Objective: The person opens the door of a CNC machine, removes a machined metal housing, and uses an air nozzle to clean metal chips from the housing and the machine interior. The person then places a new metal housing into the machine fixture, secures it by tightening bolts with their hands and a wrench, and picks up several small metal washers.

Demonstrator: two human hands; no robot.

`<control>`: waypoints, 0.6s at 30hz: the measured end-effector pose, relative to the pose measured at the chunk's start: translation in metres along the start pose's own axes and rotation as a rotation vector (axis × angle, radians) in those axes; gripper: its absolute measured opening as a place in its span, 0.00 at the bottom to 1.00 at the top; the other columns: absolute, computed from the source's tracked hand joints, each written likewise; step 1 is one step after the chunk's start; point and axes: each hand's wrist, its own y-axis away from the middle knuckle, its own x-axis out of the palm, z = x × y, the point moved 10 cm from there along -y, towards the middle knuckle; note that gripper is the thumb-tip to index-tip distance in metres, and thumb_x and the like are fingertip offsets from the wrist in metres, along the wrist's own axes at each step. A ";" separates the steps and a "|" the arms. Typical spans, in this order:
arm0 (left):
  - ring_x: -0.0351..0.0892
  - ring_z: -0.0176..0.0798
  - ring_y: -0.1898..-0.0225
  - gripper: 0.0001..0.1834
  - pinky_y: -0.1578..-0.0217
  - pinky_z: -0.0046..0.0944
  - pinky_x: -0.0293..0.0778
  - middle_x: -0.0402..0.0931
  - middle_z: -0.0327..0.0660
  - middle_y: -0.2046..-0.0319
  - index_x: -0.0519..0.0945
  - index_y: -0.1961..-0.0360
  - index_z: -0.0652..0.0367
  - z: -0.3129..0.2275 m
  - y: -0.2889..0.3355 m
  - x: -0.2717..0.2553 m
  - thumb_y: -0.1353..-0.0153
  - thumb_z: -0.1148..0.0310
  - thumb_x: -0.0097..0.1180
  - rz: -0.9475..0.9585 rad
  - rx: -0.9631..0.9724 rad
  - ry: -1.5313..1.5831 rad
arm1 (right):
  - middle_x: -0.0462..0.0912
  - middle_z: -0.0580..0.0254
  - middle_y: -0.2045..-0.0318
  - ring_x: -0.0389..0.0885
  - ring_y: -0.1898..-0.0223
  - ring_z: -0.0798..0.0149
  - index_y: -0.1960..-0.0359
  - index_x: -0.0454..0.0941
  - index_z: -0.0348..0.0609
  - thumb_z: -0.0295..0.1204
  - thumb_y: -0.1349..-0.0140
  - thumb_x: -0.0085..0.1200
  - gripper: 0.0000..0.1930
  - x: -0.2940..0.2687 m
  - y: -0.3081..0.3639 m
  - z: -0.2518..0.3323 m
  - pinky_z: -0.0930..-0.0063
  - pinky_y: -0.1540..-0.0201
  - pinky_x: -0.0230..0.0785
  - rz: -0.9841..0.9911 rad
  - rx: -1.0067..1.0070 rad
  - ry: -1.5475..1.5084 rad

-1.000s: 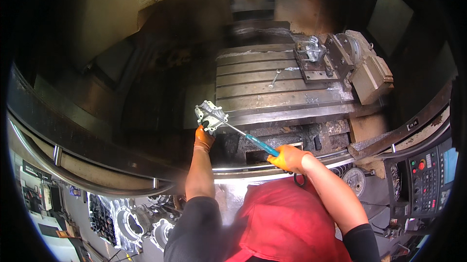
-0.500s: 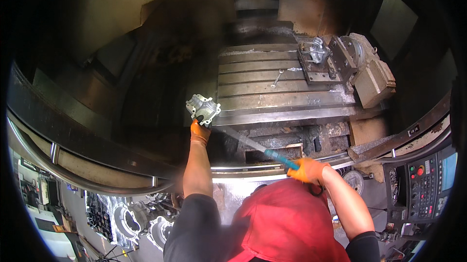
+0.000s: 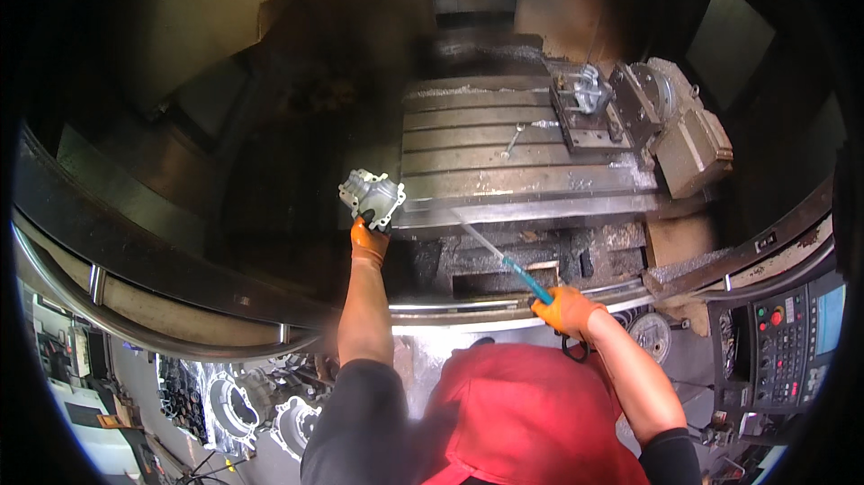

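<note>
My left hand (image 3: 369,239), in an orange glove, grips the lower edge of a silvery cast metal housing (image 3: 376,199) with a scalloped flange and bolt holes. The housing is held up in front of the left end of the slotted machine table. My right hand (image 3: 567,309), also gloved in orange, is closed around a long slim tool (image 3: 525,278) with a teal handle and a thin grey rod. Its tip points up and left toward the housing but stays apart from it. A black loop hangs below my right hand. The tool's exact kind cannot be made out.
On the slotted machine table (image 3: 477,139) lies a wrench (image 3: 514,140). A similar casting (image 3: 590,91) sits in a fixture at the right, beside a rotary unit (image 3: 688,148). A control panel (image 3: 792,341) stands at right; several castings (image 3: 232,413) lie at lower left.
The tool's tip has swung to the right and up, away from beneath the housing, and is less blurred. The housing has tilted and shifted slightly up and left with my left hand.
</note>
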 end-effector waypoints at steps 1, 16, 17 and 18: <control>0.81 0.41 0.54 0.19 0.57 0.40 0.78 0.81 0.37 0.55 0.79 0.51 0.55 0.001 0.016 0.008 0.46 0.72 0.54 0.013 -0.011 -0.042 | 0.85 0.57 0.71 0.82 0.70 0.59 0.61 0.84 0.44 0.52 0.40 0.55 0.23 0.012 0.005 0.006 0.63 0.60 0.73 0.074 -0.174 0.041; 0.81 0.42 0.53 0.19 0.53 0.40 0.76 0.81 0.38 0.54 0.79 0.50 0.51 0.000 0.009 0.003 0.45 0.70 0.55 0.005 -0.041 -0.130 | 0.80 0.61 0.79 0.75 0.78 0.67 0.69 0.82 0.39 0.48 0.40 0.56 0.20 0.004 -0.004 -0.007 0.67 0.71 0.69 0.002 -0.078 -0.126; 0.80 0.43 0.51 0.20 0.49 0.41 0.75 0.82 0.38 0.52 0.79 0.49 0.52 0.002 0.011 0.010 0.45 0.70 0.55 0.023 -0.034 -0.116 | 0.79 0.60 0.80 0.75 0.78 0.67 0.71 0.81 0.39 0.48 0.39 0.55 0.21 -0.001 -0.002 -0.002 0.66 0.71 0.68 -0.033 -0.118 -0.070; 0.80 0.43 0.51 0.20 0.48 0.41 0.75 0.81 0.38 0.52 0.79 0.49 0.53 0.005 0.014 0.015 0.45 0.70 0.55 0.023 -0.036 -0.153 | 0.79 0.60 0.80 0.75 0.78 0.67 0.71 0.81 0.39 0.48 0.39 0.54 0.21 -0.003 -0.006 0.000 0.66 0.71 0.68 -0.033 -0.106 -0.067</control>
